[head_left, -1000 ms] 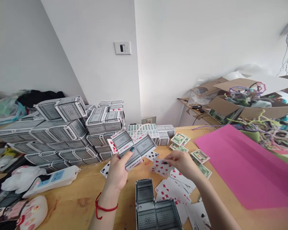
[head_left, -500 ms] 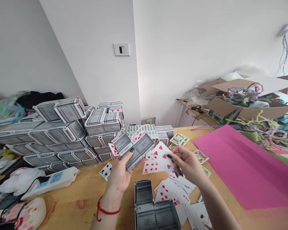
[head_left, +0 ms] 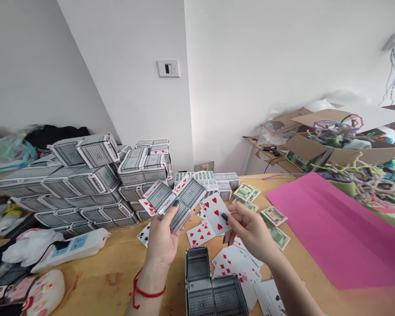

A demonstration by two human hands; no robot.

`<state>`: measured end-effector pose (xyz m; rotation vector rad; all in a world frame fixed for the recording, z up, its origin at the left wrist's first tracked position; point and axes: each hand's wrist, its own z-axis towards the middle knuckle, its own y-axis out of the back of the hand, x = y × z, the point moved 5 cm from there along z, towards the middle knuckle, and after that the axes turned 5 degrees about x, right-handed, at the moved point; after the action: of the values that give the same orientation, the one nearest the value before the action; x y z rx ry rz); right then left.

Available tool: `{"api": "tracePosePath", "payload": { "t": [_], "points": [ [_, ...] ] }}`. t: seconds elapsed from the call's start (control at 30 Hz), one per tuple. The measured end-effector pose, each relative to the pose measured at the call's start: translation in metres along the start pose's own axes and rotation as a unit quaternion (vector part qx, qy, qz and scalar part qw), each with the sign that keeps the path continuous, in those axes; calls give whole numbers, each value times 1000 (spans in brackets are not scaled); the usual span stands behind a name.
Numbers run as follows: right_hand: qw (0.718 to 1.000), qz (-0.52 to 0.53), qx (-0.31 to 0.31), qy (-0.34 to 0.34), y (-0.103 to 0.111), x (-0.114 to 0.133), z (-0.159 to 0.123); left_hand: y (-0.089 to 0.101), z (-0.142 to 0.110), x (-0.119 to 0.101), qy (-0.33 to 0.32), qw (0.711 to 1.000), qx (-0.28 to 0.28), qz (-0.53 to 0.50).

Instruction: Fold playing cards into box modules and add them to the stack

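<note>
Near the frame's centre, the five of hearts, slanting lengthwise toward lower right, is pinched by the right hand; patterned cards, just leftward, are gripped by the left hand.

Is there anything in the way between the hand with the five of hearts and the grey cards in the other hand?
Nothing visible stands between the five of hearts in the right hand and the grey-backed cards in the left hand. Another heart card shows just below the gap.
</note>
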<state>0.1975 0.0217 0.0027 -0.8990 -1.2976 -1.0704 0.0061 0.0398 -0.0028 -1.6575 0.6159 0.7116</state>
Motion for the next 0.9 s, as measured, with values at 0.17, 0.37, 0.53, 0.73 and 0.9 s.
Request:
{"api": "tracePosePath", "payload": {
  "t": [0.17,0.37,0.53,0.73,0.9],
  "points": [
    [999,40,-7,10,-5,7,-3,-1,-2,2,57,996,-40,-53],
    [996,73,-27,30,-15,20,-12,2,-1,8,149,977,-54,-142],
    [996,44,-54,55,-21,29,-21,-2,-4,10,191,965,-3,-179],
    [992,-50,-57,99,-30,38,-27,-4,-6,12,211,961,5,-180],
    [990,-68,-63,103,-30,40,-28,-3,-4,15,211,961,27,-179]
  ]
}}
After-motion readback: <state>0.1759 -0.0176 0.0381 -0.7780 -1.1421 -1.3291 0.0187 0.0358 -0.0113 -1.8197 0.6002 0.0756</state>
